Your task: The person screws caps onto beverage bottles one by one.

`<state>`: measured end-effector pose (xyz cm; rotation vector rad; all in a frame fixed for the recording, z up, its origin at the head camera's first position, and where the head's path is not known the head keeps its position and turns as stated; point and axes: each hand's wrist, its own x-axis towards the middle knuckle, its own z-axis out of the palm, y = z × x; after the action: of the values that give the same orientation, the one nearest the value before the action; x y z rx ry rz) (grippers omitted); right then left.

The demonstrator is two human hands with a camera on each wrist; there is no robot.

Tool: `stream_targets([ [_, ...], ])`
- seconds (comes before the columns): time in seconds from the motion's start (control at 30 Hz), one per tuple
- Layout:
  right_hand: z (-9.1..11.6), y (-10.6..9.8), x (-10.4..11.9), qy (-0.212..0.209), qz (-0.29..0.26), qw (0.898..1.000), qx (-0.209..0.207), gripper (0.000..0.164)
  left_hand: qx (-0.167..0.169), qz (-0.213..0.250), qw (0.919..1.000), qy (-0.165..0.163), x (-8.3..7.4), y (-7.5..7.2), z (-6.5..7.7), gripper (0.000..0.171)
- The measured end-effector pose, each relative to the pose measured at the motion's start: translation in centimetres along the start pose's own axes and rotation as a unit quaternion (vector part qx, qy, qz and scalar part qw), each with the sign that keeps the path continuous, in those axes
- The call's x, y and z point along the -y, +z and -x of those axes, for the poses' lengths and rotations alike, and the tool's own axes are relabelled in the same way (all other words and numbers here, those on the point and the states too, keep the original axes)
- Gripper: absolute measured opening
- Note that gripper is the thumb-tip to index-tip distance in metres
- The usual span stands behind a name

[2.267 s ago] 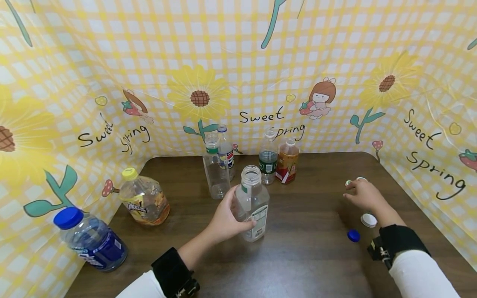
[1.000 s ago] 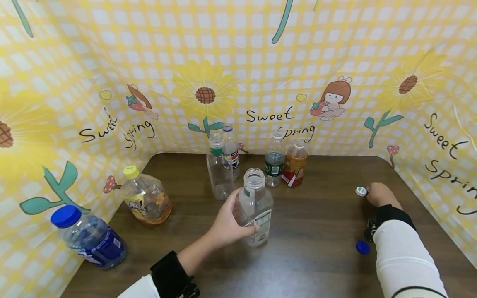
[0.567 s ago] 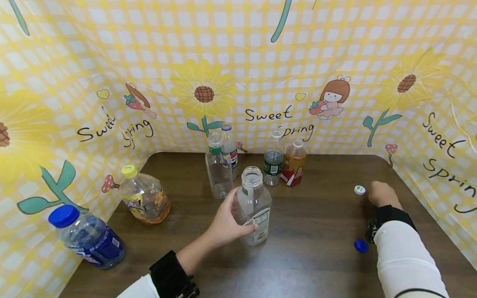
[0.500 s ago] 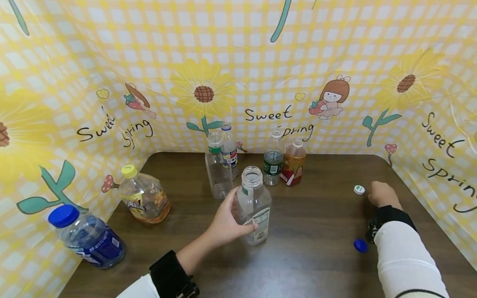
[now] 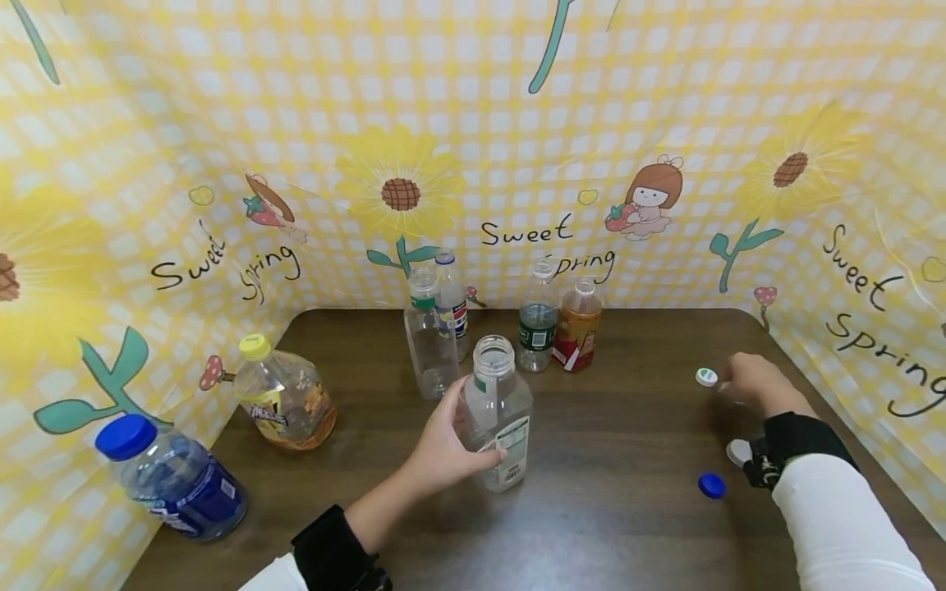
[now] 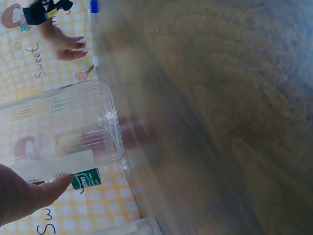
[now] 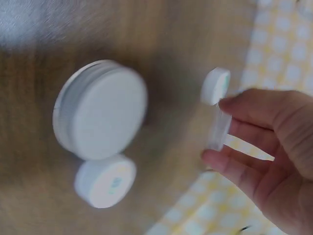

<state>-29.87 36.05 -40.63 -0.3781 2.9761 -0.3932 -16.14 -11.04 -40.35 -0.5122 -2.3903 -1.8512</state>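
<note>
My left hand (image 5: 451, 451) grips a clear square-sided bottle (image 5: 497, 402) around its body. The bottle is upright and has no cap on its mouth. In the left wrist view the thumb presses on the bottle's (image 6: 58, 127) side. Far to the right, my right hand (image 5: 757, 384) is just above the table, beside a small white cap with green print (image 5: 706, 377). The right wrist view shows that hand (image 7: 274, 147) pinching a pale cap (image 7: 220, 131) between thumb and fingertips. A large white lid (image 7: 105, 112) and another white cap (image 7: 106, 181) lie nearer the wrist.
A blue cap (image 5: 712, 485) lies near the right wrist. Behind the held bottle stand a tall clear bottle (image 5: 432, 349), a blue-labelled bottle (image 5: 453, 316), a green-labelled bottle (image 5: 538, 324) and an orange bottle (image 5: 578, 328). A yellow-capped bottle (image 5: 288, 398) and a blue-capped bottle (image 5: 188, 484) stand left.
My right hand went from stretched over the caps down to the table beside the white cap. It now pinches a cap, its wrist slightly raised, uncovering the large lid. The left hand stays put.
</note>
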Motion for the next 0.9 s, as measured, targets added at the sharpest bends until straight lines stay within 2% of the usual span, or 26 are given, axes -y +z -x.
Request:
stream_targets([
  [0.13,-0.3,-0.4,2.7,-0.085,0.019,0.996,-0.011,0.007,-0.006,-0.002,1.0000,0.004,0.2,0.0,0.2,0.095],
  [0.37,0.5,-1.9,8.9,-0.197,0.039,0.979,-0.031,0.012,-0.002,0.013,0.9999,0.005,0.0,0.0,0.1,0.095],
  [0.5,0.9,-3.4,12.8,-0.259,0.038,0.964,-0.048,0.019,0.003,0.016,0.9999,0.005,-0.1,0.0,-0.1,0.095],
  [0.73,2.2,-7.0,19.6,-0.344,0.015,0.938,-0.049,0.024,0.009,0.004,0.9999,0.003,-0.1,0.2,-0.1,0.096],
  [0.9,3.1,-9.5,24.0,-0.410,0.007,0.910,-0.061,0.024,0.014,-0.008,0.9998,0.008,0.1,0.3,-0.2,0.094],
])
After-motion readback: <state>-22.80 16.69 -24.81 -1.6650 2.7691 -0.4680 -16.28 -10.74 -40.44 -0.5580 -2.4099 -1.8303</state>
